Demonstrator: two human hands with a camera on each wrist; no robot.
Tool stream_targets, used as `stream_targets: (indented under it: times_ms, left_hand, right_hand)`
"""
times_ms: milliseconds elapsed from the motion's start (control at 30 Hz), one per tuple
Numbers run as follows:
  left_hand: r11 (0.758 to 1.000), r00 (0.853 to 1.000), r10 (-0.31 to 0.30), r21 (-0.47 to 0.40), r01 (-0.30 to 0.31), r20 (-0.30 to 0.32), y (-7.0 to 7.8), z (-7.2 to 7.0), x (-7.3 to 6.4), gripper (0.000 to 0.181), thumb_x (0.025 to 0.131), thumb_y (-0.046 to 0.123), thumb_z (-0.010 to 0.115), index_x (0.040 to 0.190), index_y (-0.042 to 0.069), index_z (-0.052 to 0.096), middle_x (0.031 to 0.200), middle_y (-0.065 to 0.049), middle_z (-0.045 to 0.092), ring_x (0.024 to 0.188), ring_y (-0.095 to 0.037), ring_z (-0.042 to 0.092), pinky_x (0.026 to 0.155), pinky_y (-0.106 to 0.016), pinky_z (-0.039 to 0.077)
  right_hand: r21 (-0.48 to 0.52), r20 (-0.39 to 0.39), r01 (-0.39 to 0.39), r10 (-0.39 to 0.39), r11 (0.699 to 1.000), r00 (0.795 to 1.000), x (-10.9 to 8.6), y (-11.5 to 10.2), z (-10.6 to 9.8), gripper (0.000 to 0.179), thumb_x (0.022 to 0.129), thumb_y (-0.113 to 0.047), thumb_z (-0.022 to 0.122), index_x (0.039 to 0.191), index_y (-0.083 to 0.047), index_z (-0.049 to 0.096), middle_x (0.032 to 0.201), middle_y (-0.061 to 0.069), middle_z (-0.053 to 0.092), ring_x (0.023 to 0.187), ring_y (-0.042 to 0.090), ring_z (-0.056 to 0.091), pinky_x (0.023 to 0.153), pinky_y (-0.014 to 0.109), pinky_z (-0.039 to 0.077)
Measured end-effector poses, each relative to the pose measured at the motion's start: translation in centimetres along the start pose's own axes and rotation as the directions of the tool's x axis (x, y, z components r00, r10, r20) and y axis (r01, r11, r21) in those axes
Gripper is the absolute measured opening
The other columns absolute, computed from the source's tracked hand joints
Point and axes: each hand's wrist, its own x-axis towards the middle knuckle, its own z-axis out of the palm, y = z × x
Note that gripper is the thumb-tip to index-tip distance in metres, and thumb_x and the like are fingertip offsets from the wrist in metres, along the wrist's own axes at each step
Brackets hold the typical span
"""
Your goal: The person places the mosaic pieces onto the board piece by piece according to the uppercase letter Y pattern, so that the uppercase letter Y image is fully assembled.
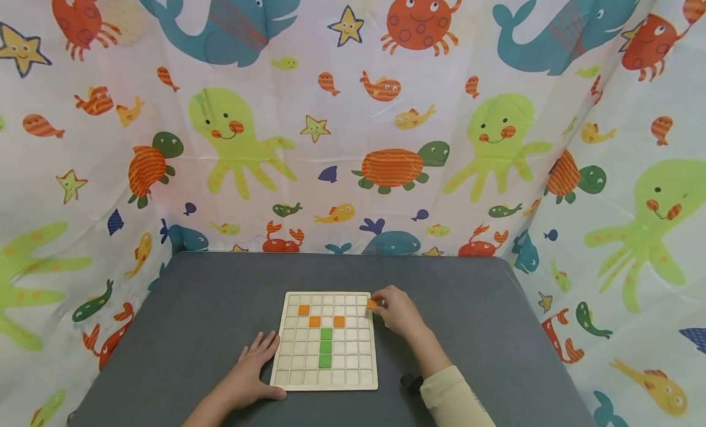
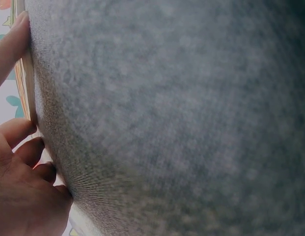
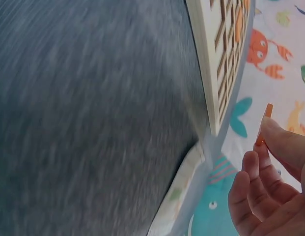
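Note:
A pale wooden grid board lies flat on the table, marked into square cells. Three orange tiles, one of them toward the upper left, and a column of three green tiles sit in its cells. My right hand pinches another orange tile between thumb and fingers, over the board's far right corner in the head view. My left hand rests at the left side of the board, fingers extended along the edge and thumb at the near corner. In the left wrist view its fingertips meet the board's edge.
The board stands on a grey cloth-covered table. A small black object lies by the right sleeve. A white curtain printed with sea animals hangs behind the table and along both sides.

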Motion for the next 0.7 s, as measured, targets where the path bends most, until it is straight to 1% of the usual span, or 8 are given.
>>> stream_targets:
  times_ms: [100,167,267,400,500,633,700]
  left_hand:
    - [1.0,1.0,-0.001,-0.001,0.001,-0.002,0.0,0.1,-0.2,0.127,0.056,0.05,0.095,0.159,0.008,0.032,0.167,-0.014,0.023,0.155,-0.043,0.006,0.119,-0.068,0.006]
    - [1.0,1.0,0.001,0.003,-0.001,-0.006,-0.1,0.2,-0.3,0.126,0.057,0.05,0.094,0.159,0.009,0.032,0.167,-0.014,0.023,0.156,-0.042,0.006,0.12,-0.068,0.006]
    - [1.0,1.0,0.007,0.008,-0.007,-0.014,0.0,0.1,-0.3,0.126,0.057,0.05,0.094,0.159,0.009,0.033,0.167,-0.014,0.023,0.156,-0.042,0.006,0.12,-0.068,0.007]
    - [1.0,1.0,0.007,0.006,-0.007,-0.015,-0.1,0.1,-0.2,0.126,0.056,0.05,0.095,0.158,0.009,0.033,0.167,-0.013,0.023,0.156,-0.042,0.007,0.12,-0.068,0.007]
    - [1.0,1.0,0.004,0.011,-0.004,-0.014,-0.1,0.1,-0.2,0.127,0.056,0.051,0.095,0.159,0.009,0.033,0.167,-0.013,0.023,0.156,-0.042,0.007,0.12,-0.067,0.007]
    - [1.0,1.0,0.008,0.008,-0.008,-0.013,-0.3,0.1,-0.2,0.127,0.056,0.052,0.095,0.159,0.01,0.032,0.168,-0.013,0.023,0.156,-0.041,0.006,0.12,-0.067,0.007]
    - [1.0,1.0,0.014,0.0,-0.014,-0.014,-0.3,0.1,-0.2,0.127,0.056,0.052,0.094,0.159,0.01,0.032,0.168,-0.012,0.023,0.156,-0.041,0.006,0.12,-0.067,0.006]
  right_hand:
    - [0.0,0.031,0.026,-0.026,1.0,0.999,0.3,-0.7,0.8,0.022,0.093,-0.011,0.073,0.115,-0.011,0.075,0.111,0.006,0.066,0.082,0.015,0.057,0.068,0.031,0.051]
    - [-0.001,0.038,0.054,-0.054,0.999,0.998,0.6,-1.1,1.3,0.022,0.094,-0.01,0.072,0.115,-0.01,0.075,0.111,0.008,0.066,0.08,0.015,0.055,0.067,0.031,0.049]
    - [0.002,0.047,0.071,-0.071,0.997,0.996,1.2,-1.6,2.1,0.021,0.094,-0.01,0.071,0.115,-0.01,0.075,0.11,0.008,0.066,0.081,0.016,0.056,0.068,0.032,0.051]
    - [-0.014,0.068,0.064,-0.063,0.998,0.996,1.9,-1.8,3.3,0.021,0.094,-0.014,0.072,0.114,-0.011,0.076,0.109,0.006,0.066,0.086,0.018,0.062,0.073,0.034,0.055]
    - [-0.021,0.085,0.055,-0.053,0.998,0.995,2.2,-1.9,3.9,0.022,0.093,-0.014,0.073,0.115,-0.01,0.076,0.109,0.006,0.066,0.091,0.021,0.065,0.078,0.037,0.057]
    - [-0.038,0.101,0.036,-0.032,0.999,0.994,2.3,-2.3,4.3,0.023,0.092,-0.012,0.074,0.115,-0.009,0.076,0.109,0.006,0.066,0.097,0.025,0.066,0.079,0.041,0.058]
    - [-0.053,0.107,0.02,-0.015,0.998,0.994,2.3,-2.5,4.2,0.023,0.092,-0.011,0.073,0.115,-0.01,0.076,0.108,0.006,0.066,0.099,0.026,0.066,0.078,0.042,0.058]
